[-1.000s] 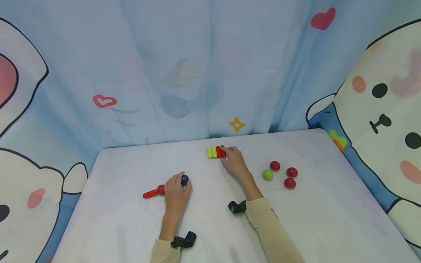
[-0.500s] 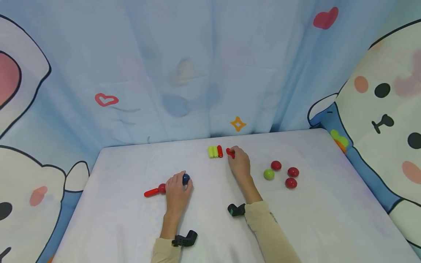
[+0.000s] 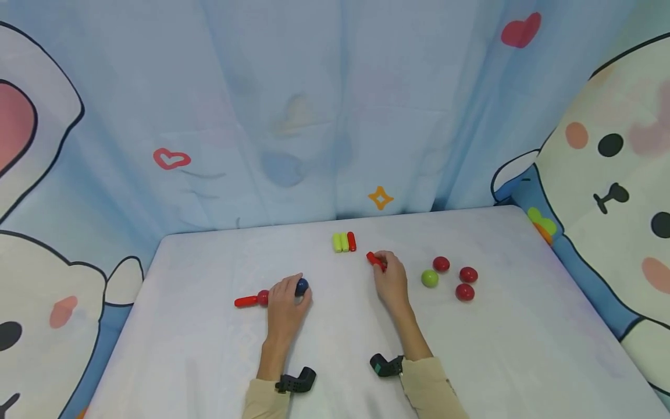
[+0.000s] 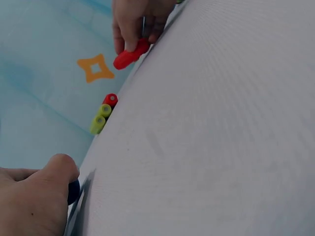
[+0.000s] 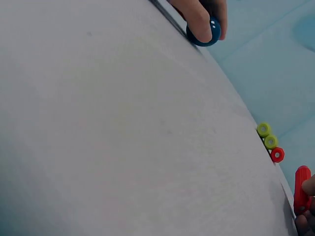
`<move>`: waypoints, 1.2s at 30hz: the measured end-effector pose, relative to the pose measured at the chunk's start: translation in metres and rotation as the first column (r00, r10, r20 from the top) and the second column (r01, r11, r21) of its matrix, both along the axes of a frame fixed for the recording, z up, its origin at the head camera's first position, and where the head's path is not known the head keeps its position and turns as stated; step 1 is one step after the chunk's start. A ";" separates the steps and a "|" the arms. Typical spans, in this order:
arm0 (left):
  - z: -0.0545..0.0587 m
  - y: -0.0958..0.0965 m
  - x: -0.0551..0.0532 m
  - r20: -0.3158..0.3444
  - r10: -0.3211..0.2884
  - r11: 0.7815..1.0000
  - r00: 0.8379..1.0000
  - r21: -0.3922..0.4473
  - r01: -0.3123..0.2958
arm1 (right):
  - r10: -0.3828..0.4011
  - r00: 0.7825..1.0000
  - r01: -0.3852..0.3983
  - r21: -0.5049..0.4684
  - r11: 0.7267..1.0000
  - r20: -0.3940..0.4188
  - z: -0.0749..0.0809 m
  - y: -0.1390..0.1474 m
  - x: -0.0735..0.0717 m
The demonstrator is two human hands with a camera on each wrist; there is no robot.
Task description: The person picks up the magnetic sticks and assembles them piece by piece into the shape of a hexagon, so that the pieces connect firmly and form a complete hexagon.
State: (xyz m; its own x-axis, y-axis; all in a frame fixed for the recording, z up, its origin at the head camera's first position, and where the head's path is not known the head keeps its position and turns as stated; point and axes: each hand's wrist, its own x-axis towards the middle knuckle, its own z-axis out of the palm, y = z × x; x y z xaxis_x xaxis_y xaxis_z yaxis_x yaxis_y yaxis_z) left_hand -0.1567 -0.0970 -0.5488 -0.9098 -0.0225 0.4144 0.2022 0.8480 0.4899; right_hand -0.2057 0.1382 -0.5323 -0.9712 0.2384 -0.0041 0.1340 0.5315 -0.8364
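Observation:
My left hand (image 3: 285, 311) grips a dark blue ball (image 3: 302, 286) on the table, thumb and fingers round it. From under that hand, on its left, a red ball (image 3: 263, 297) shows with a short red rod (image 3: 245, 302) in line against it; what lies beneath the palm is hidden. My right hand (image 3: 392, 285) pinches another red rod (image 5: 301, 187), its free end pointing up and left in the head view. Just beyond, two yellow-green rods (image 3: 341, 242) and one red rod (image 3: 352, 241) lie side by side near the table's back.
Right of my right hand lie a green ball (image 3: 430, 279) and several red balls (image 3: 464, 292). A white cloth covers the table (image 3: 335, 361). Behind it hangs a light blue printed curtain (image 3: 303, 116).
My right hand has taken a red rod from the right end of the row and drawn it right and nearer. The left hand has barely moved.

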 end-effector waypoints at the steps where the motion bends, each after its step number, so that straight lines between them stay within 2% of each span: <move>1: -0.001 0.000 0.000 -0.013 -0.016 1.000 1.000 -0.013 0.016 | -0.003 1.000 0.003 -0.036 0.999 0.001 -0.001 0.000 0.003; 3: -0.002 0.001 0.000 -0.048 -0.048 0.998 0.998 -0.041 0.046 | 0.006 1.000 -0.005 -0.109 0.994 0.016 -0.002 -0.002 0.009; 6: -0.001 0.000 0.000 -0.107 -0.097 0.994 0.989 -0.066 0.091 | 0.060 0.998 -0.055 -0.181 0.982 0.024 -0.001 -0.005 0.015; 11: 0.003 0.000 0.000 -0.142 -0.189 0.980 0.972 -0.094 0.177 | 0.175 0.985 -0.172 -0.224 0.959 -0.005 0.002 -0.011 0.021; 14: 0.002 0.000 0.000 -0.153 -0.214 0.974 0.965 -0.110 0.199 | 0.229 0.973 -0.220 -0.304 0.927 -0.007 0.001 -0.013 0.025; 18: 0.001 0.001 0.001 -0.154 -0.218 0.973 0.964 -0.113 0.202 | 0.257 0.966 -0.229 -0.374 0.899 0.028 -0.001 -0.017 0.028; 22: 0.002 0.001 0.002 -0.150 -0.220 0.972 0.964 -0.121 0.203 | 0.272 0.961 -0.232 -0.371 0.899 0.058 -0.001 -0.022 0.031; 30: 0.002 0.002 0.001 -0.181 -0.228 0.970 0.957 -0.129 0.207 | 0.320 0.946 -0.272 -0.410 0.870 0.051 -0.002 -0.030 0.033; 36: 0.001 0.002 0.002 -0.175 -0.228 0.970 0.958 -0.132 0.206 | 0.335 0.941 -0.297 -0.386 0.873 0.033 -0.001 -0.032 0.035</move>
State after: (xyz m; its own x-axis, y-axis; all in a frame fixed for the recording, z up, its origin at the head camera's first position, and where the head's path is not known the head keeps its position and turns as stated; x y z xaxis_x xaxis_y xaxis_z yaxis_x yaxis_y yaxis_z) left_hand -0.1550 -0.0953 -0.5474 -0.7936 0.2228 0.5662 0.4663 0.8204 0.3308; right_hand -0.1705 0.1066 -0.5333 -0.9846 -0.1191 -0.1281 0.1006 0.2136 -0.9717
